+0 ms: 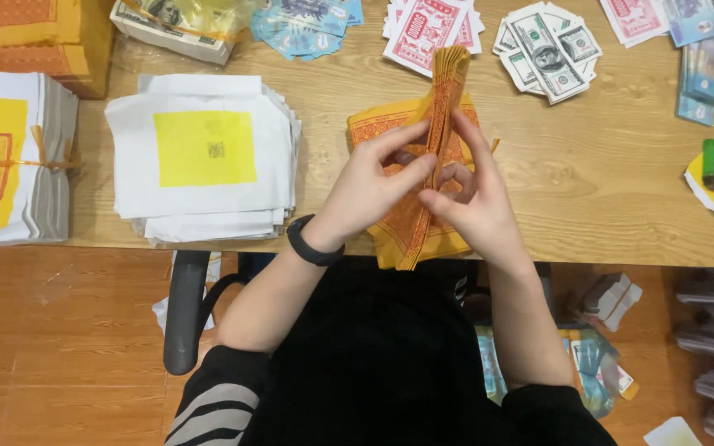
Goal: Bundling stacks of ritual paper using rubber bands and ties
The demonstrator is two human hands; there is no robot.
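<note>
A thick sheaf of orange-and-yellow printed paper sheets (pixel 444 91) stands on edge between my hands, over more of the same sheets lying flat on the wooden table (pixel 588 190). My left hand (pixel 369 186), with a black band on its wrist, pinches the sheaf from the left. From the right, my right hand (pixel 477 202) grips the same sheaf with its fingers spread along the edge. The lower part of the sheaf is hidden behind my fingers.
A stack of white sheets with a yellow square (pixel 204 157) lies left of my hands, a tied bundle (pixel 10 157) further left. Piles of paper banknotes (pixel 547 54) and red notes (pixel 427 29) line the far edge. A green lighter (pixel 712 163) rests at right.
</note>
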